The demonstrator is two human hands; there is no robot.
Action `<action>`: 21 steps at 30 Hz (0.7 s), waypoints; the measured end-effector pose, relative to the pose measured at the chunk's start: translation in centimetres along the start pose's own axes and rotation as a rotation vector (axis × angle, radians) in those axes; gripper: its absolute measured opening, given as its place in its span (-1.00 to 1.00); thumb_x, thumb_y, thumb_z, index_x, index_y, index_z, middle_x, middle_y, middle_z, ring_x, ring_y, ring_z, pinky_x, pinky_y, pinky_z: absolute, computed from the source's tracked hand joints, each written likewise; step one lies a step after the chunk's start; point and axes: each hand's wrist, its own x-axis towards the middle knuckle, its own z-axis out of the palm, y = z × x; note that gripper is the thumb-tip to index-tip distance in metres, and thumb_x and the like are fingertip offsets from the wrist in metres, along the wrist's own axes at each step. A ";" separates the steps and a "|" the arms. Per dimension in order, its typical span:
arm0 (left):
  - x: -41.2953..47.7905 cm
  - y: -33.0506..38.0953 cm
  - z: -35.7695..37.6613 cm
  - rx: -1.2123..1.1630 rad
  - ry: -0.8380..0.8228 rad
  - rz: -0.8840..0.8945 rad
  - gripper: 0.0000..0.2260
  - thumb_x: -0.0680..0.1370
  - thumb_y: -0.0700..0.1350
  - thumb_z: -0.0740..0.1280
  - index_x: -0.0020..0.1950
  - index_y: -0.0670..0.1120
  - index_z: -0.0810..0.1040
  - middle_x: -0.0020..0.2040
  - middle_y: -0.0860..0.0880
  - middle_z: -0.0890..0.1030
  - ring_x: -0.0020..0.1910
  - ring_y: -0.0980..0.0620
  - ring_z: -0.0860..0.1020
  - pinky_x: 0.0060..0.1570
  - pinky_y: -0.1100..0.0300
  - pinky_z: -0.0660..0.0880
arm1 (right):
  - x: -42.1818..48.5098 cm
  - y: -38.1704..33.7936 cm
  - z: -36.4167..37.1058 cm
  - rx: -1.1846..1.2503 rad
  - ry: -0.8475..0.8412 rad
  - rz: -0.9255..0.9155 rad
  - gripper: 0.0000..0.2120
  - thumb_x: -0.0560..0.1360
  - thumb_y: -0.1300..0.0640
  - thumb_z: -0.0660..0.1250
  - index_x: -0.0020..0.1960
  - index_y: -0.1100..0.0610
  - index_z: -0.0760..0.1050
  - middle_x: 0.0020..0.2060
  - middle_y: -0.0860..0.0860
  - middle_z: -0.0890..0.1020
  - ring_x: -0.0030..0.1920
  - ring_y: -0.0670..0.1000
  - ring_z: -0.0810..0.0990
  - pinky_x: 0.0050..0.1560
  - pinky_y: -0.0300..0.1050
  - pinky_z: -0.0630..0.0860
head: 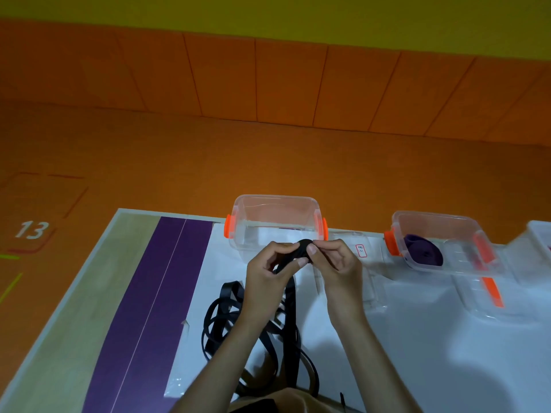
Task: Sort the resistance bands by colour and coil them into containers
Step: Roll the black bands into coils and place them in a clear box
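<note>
We find the left hand (pixel 268 271) and right hand (pixel 334 260) pinching a small coil of flat black rubber resistance band (pixel 304 248) just near the empty clear plastic container with orange latches (pixel 275 222); we advise tight, even turns, feeding slack from the tangle nearer us.

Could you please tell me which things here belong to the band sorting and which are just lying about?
Job: black resistance band, pinched by left hand and right hand; clear container; second container holding purple band.
Lying about: container lid; purple strip; small label.
</note>
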 end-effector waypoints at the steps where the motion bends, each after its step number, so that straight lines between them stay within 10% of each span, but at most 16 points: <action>1: 0.0 0.1 -0.3 -0.001 -0.009 0.001 -0.81 0.52 -0.21 0.58 0.09 -0.01 0.73 0.04 0.01 0.76 0.09 0.02 0.73 0.08 0.28 0.60 | 0.1 0.0 -0.1 -0.012 -0.020 0.001 -0.81 0.41 -0.11 0.57 -0.04 -0.08 0.70 -0.04 0.04 0.78 0.08 0.05 0.76 0.09 -0.09 0.63; 9: 0.3 0.4 -1.4 -0.002 0.026 0.032 -0.84 0.52 -0.27 0.56 0.09 -0.14 0.74 0.05 0.00 0.77 0.11 0.03 0.72 0.10 0.31 0.59 | 0.6 -0.3 -1.3 -0.142 -0.256 -0.006 -0.81 0.46 -0.07 0.55 0.05 -0.19 0.66 0.07 -0.06 0.77 0.16 -0.02 0.74 0.16 -0.06 0.65; 21: 0.5 0.9 -2.2 -0.006 -0.112 -0.022 -0.78 0.51 -0.23 0.57 0.10 0.01 0.79 0.06 -0.04 0.77 0.08 -0.06 0.73 0.11 0.17 0.64 | 0.9 -1.4 -1.9 -0.350 -0.157 -0.172 -0.80 0.49 0.17 0.58 -0.07 -0.15 0.73 -0.11 -0.17 0.78 -0.04 -0.13 0.77 -0.02 -0.27 0.65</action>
